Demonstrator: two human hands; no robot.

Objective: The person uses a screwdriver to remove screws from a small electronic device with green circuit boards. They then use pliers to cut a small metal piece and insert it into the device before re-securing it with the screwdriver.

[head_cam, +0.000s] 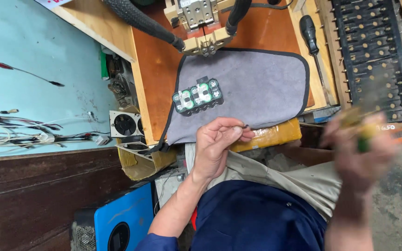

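Right now my left hand (217, 146) hovers just past the near edge of the grey cloth mat (261, 88), fingers curled in and thumb pressed against the fingertips, pinching something tiny and dark that I cannot make out. It sits above my lap, over the beige trousers, touching nothing else that I can see.

My right hand (361, 151) is off to the right, past the bench corner, and it is badly blurred. It seems closed around something yellowish and green, but the blur keeps me from telling what it is or how tight the hold is.

Ahead of my left hand, on the mat, lies the battery pack (197, 96): a short block of cells in a dark frame with green rings and silvery strips across the tops, lying at a slight slant near the mat's left part. Neither hand touches it.

The mat rests on a brown wooden benchtop (157, 65). At the far edge of the mat stands a metal welding head (203, 30) with two thick black cables running off it. A black-handled screwdriver (310, 35) lies to the right of the mat, and beyond it a black rack with rows of brass pins (375, 56). A yellowish taped block (273, 135) sits under the mat's near edge. To my left are a small fan (125, 124), loose wires (24, 132) on a pale blue surface, and a blue box (119, 223) down low.
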